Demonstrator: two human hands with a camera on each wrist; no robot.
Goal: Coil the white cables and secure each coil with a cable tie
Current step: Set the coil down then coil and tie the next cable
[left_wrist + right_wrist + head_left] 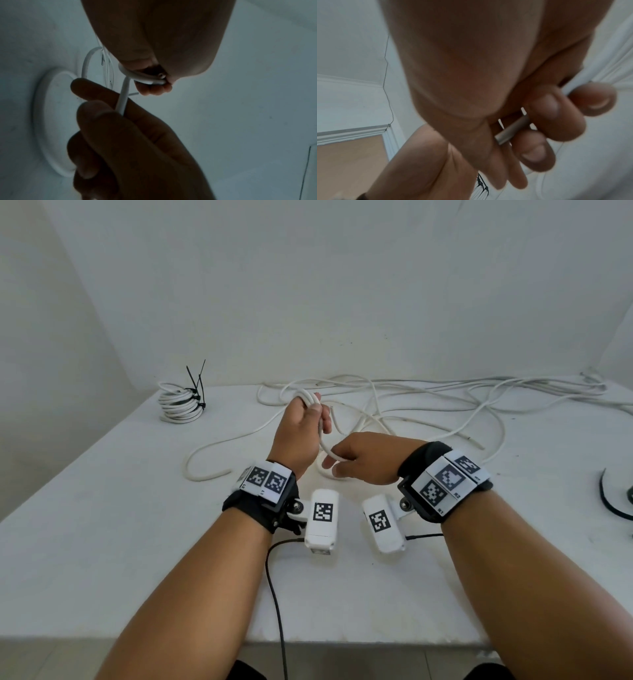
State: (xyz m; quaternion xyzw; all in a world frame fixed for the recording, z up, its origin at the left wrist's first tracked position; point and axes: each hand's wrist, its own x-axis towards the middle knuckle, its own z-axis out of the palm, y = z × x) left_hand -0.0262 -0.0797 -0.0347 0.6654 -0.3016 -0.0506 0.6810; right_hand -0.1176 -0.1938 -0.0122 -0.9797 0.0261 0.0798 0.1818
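Nearest, above the tabletop (102, 508), the right hand (363, 460) pinches the white cable (323, 440) between thumb and fingers. Just beyond it, the left hand (301, 426) is raised, its fingers curled round a small loop of the same cable. Farther back the loose cable sprawls. At the far left sits a tied coil (180, 404) with black ties (197, 385).

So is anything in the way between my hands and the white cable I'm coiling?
Nothing visible. The left hand already grips the first loops of the thin white cable, and the right hand pinches the same strand just below. The rest lies loose and tangled on the white table behind.
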